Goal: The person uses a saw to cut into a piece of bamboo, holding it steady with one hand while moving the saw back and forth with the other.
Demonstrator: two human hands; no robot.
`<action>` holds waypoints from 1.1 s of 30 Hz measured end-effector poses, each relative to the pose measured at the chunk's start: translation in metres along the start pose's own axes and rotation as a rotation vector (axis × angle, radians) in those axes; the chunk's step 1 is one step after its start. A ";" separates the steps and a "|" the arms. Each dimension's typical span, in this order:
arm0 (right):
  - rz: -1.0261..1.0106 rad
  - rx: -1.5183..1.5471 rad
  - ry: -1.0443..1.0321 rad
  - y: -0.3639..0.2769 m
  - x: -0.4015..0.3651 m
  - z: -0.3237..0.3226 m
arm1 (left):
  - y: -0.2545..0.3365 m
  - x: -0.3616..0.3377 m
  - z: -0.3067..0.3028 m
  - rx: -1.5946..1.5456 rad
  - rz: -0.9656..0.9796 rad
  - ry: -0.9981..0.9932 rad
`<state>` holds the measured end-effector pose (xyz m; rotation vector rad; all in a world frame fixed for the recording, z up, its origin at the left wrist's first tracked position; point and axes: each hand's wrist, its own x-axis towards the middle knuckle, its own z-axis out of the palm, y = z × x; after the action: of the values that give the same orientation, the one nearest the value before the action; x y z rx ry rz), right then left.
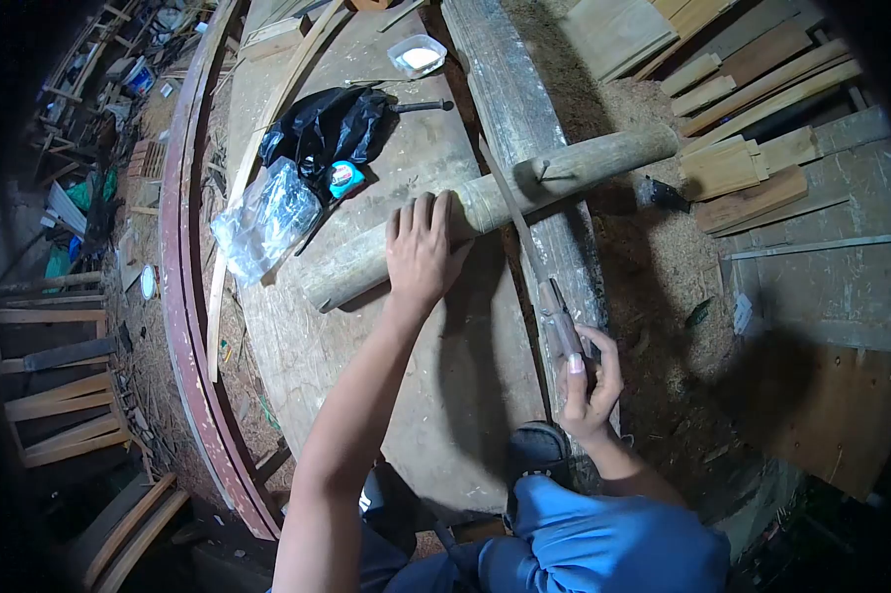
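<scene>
A thick, pale bamboo pole [603, 166] with a stub on its side lies slantwise across the bench [406, 395] and a heavy timber beam [512, 94]. My left hand [421, 247] grips the pole from above, fingers curled over its top just left of a ringed joint. In my right hand [591, 390] is a handsaw [517, 215], held by its handle. Its narrow blade runs up across the pole, to the right of the joint. A dark shoe [538, 451] rests below the pole, near the saw handle.
A black plastic bag [332, 127], a clear plastic bag [267, 225], a turquoise tape measure [343, 179] and a clear container [417, 56] lie on the bench. Cut boards [727, 170] are piled at the right over sawdust. A curved reddish beam [180, 267] runs along the left.
</scene>
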<state>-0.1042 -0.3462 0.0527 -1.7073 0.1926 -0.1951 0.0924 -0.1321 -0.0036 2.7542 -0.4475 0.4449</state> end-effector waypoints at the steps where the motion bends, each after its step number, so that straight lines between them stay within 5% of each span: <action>1: -0.011 -0.019 0.009 -0.001 0.000 0.001 | -0.001 -0.003 -0.005 0.001 0.003 0.001; 12: 0.001 -0.014 0.025 -0.002 0.012 0.005 | -0.040 -0.030 -0.028 0.103 -0.088 -0.046; 26: -0.002 0.015 0.074 0.005 0.023 0.003 | -0.090 0.034 -0.010 0.156 -0.134 -0.088; 33: 0.002 0.000 0.070 0.005 0.029 0.006 | -0.077 0.053 -0.018 0.215 -0.160 -0.302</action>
<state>-0.0750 -0.3477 0.0473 -1.7009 0.2461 -0.2536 0.1631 -0.0695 0.0112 3.0502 -0.2571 0.0375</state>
